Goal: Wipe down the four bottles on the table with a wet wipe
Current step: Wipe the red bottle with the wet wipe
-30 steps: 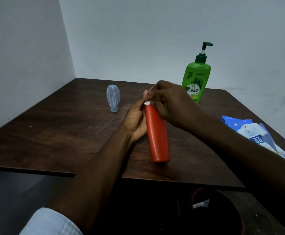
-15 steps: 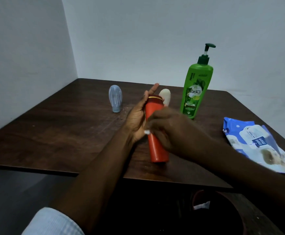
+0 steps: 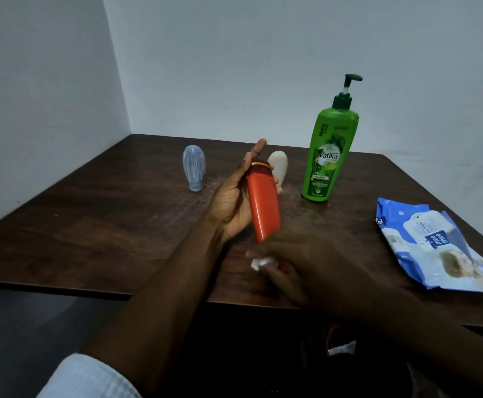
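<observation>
My left hand (image 3: 234, 202) holds an orange-red bottle (image 3: 263, 202) tilted above the dark wooden table (image 3: 105, 234), dark cap end pointing away. My right hand (image 3: 300, 262) is at the bottle's lower end, closed on a crumpled white wet wipe (image 3: 260, 262). A small cream bottle (image 3: 279, 168) stands just behind the red one, partly hidden by it. A small grey-blue bottle (image 3: 193, 171) stands cap-down to the left. A tall green pump bottle (image 3: 331, 150) stands to the right.
A blue and white wet-wipe pack (image 3: 435, 248) lies on the table at the right edge. Walls close in behind and to the left. Below the table's near edge sits a dark bin (image 3: 349, 351) with a white scrap inside.
My right hand has slid with the wipe from the bottle's cap end down to its lower end. The cream bottle behind has come into view.
</observation>
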### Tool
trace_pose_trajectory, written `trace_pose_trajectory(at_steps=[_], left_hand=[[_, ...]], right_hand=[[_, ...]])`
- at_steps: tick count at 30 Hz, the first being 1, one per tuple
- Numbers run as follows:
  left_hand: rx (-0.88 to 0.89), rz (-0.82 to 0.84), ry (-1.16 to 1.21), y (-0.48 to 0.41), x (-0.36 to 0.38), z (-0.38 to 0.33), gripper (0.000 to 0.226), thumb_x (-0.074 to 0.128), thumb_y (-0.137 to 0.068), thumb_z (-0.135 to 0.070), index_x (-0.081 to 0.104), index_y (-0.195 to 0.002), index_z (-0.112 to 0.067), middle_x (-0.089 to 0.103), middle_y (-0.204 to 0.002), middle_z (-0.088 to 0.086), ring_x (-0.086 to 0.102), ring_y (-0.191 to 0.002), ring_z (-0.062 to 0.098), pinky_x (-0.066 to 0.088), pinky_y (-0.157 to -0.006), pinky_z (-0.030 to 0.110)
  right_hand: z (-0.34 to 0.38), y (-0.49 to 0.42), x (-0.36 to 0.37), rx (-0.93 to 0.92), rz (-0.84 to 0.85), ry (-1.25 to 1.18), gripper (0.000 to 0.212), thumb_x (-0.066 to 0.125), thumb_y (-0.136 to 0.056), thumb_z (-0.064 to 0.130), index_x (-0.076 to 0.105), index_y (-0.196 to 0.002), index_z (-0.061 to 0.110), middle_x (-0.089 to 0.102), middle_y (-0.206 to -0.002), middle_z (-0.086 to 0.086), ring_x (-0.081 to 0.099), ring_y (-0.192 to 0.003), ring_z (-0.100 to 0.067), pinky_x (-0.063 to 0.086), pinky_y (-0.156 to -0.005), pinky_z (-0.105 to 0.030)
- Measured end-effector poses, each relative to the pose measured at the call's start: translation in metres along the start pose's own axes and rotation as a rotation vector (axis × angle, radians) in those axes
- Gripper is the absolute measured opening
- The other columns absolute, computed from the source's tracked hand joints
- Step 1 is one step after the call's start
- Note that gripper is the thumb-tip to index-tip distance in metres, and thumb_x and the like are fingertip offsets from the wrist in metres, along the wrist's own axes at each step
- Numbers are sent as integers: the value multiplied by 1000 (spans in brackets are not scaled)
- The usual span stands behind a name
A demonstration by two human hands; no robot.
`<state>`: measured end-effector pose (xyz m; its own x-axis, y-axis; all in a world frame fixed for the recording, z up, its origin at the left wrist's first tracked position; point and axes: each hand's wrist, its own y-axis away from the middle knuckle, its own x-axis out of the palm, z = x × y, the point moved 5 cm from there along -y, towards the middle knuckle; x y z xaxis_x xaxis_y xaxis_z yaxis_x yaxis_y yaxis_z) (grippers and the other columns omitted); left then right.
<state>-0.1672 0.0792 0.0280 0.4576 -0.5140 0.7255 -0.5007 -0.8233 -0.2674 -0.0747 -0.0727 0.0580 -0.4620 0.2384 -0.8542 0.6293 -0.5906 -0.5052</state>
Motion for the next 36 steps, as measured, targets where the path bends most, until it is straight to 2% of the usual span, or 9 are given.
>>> trace_pose_trajectory(at_steps=[5, 7, 10, 12, 14, 16, 18, 26, 36], left_hand=[[-14, 19, 10, 5, 12, 2, 48, 55, -94, -34, 54, -142, -27, 62, -129, 13, 68, -105, 21, 56, -92, 38], [15, 40, 19, 8, 18, 0, 63, 72, -86, -27, 50, -144, -21, 58, -141, 18, 67, -117, 23, 57, -97, 36], [31, 15, 120, 11, 13, 1, 108, 96, -54, -8, 42, -148, -7, 73, -113, 19, 74, -101, 25, 62, -81, 35], [36, 4, 132, 10, 8, 1, 119, 98, -51, -9, 35, -152, -7, 74, -108, 17, 74, -99, 24, 61, -82, 34], [21, 8, 109, 8, 11, -1, 104, 92, -65, -18, 37, -153, -13, 70, -121, 17, 71, -107, 23, 59, -90, 35], [4, 5, 61, 5, 12, -1, 72, 70, -87, -30, 41, -152, -21, 61, -134, 16, 68, -112, 24, 56, -97, 38], [-10, -38, 28, 3, 7, 0, 56, 55, -94, -37, 46, -148, -25, 59, -128, 14, 66, -106, 25, 52, -99, 41], [11, -9, 8, -3, -2, -1, 63, 51, -96, -40, 37, -153, -19, 60, -123, 13, 60, -108, 28, 59, -89, 39], [9, -110, 6, -4, -10, 4, 46, 47, -102, -41, 53, -140, -16, 65, -125, 13, 66, -107, 28, 50, -102, 45]], right_hand=[[-23, -44, -18, 74, -132, -7, 15, 75, -84, 18, 76, -99, 18, 73, -91, 1, 61, -83, -8, 47, -76, -24], [-33, -63, -25, 92, -184, 23, 12, 76, -83, 18, 76, -94, 15, 72, -84, 0, 59, -75, -8, 47, -71, -26], [-44, -82, -30, 124, -208, 18, 14, 76, -83, 21, 78, -97, 16, 74, -85, 3, 61, -72, -5, 49, -68, -25], [-45, -86, -29, 122, -206, 18, 15, 75, -85, 22, 78, -98, 16, 75, -88, 2, 65, -75, -8, 53, -71, -28], [-40, -81, -27, 99, -217, 56, 12, 75, -84, 21, 77, -93, 14, 72, -83, 0, 63, -75, -12, 50, -71, -31], [-35, -66, -22, 97, -178, 39, 9, 75, -85, 20, 76, -93, 15, 71, -85, 1, 61, -78, -10, 48, -74, -29], [-27, -42, -13, 88, -107, -2, 10, 73, -88, 20, 76, -97, 19, 72, -92, 4, 59, -84, -6, 49, -77, -26], [-12, 22, 13, 31, -3, -143, 22, 61, -92, 22, 77, -105, 15, 75, -108, 3, 70, -99, -15, 58, -82, -40], [-53, 43, 1, 201, -116, -138, 25, 80, -80, 3, 79, -98, 21, 72, -109, 8, 67, -101, 2, 55, -87, -22]])
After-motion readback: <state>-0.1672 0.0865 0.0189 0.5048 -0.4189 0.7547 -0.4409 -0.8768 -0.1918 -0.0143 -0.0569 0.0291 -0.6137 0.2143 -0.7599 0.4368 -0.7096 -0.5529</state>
